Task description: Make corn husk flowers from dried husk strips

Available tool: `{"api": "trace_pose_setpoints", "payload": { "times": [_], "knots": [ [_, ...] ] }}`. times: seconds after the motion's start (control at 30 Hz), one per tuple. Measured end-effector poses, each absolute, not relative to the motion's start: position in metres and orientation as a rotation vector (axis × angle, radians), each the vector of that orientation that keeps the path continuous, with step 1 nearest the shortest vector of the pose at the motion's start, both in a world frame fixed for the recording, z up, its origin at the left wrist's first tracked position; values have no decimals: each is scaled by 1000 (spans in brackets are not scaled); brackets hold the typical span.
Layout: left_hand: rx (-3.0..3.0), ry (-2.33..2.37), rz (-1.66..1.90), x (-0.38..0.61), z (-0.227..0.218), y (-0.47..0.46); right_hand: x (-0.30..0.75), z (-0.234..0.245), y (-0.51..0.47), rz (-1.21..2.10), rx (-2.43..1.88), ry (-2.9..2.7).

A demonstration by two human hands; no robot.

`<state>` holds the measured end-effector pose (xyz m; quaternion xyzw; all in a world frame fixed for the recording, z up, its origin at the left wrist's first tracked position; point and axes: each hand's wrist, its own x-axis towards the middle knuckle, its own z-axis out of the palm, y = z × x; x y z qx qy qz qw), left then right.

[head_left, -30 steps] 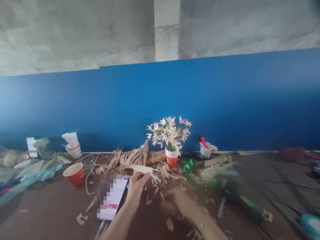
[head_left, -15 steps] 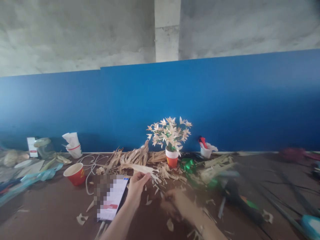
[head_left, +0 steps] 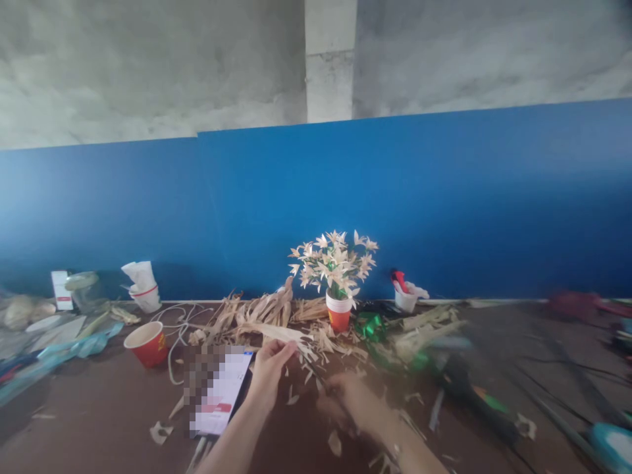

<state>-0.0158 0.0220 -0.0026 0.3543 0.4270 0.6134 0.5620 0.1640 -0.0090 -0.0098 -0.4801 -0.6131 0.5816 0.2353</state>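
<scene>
My left hand (head_left: pixel 273 362) pinches a pale strip of dried corn husk (head_left: pixel 271 330) between thumb and fingers. The strip's right end is cut into pointed tongues. My right hand (head_left: pixel 345 401), smeared by motion, is closed around scissors (head_left: pixel 315 375) whose dark, thin blades point up and left at the cut end; their handles are hidden in my fingers. Behind both hands stands a red-and-white paper cup (head_left: pixel 340 317) holding a bunch of cream husk flowers (head_left: pixel 336 263) on green stems. Small husk scraps (head_left: pixel 292 397) lie below the blades.
A phone (head_left: pixel 224 392) lies left of my left forearm, near a red paper cup (head_left: pixel 147 345) and a white cable (head_left: pixel 172 349). Dried husks (head_left: pixel 266 306) are heaped at the back. A black glue gun (head_left: pixel 474 395), blurred, and cords lie rightward. A blue partition (head_left: pixel 247 210) closes the back.
My right hand and the scissors have shifted very slightly, with the blades now showing more clearly by the husk. My left hand stays in place.
</scene>
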Motion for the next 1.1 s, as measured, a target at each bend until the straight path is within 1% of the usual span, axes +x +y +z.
{"api": "trace_pose_setpoints", "payload": {
  "times": [0.33,0.67,0.8,0.93,1.1],
  "knots": [
    [777,943,1454,-15,0,22,161,4,-15,1582,-1352,-1643],
    [824,956,1450,-16,-10,25,164,-16,-9,1632,-1301,-1588],
    [832,967,1450,-16,-9,24,163,-14,-9,1601,-1326,-1620],
    [814,968,1457,-15,-7,24,162,-10,-10,1650,-1307,-1612],
    [787,961,1450,-15,-7,24,162,-1,-13,1520,-1381,-1710]
  ]
}}
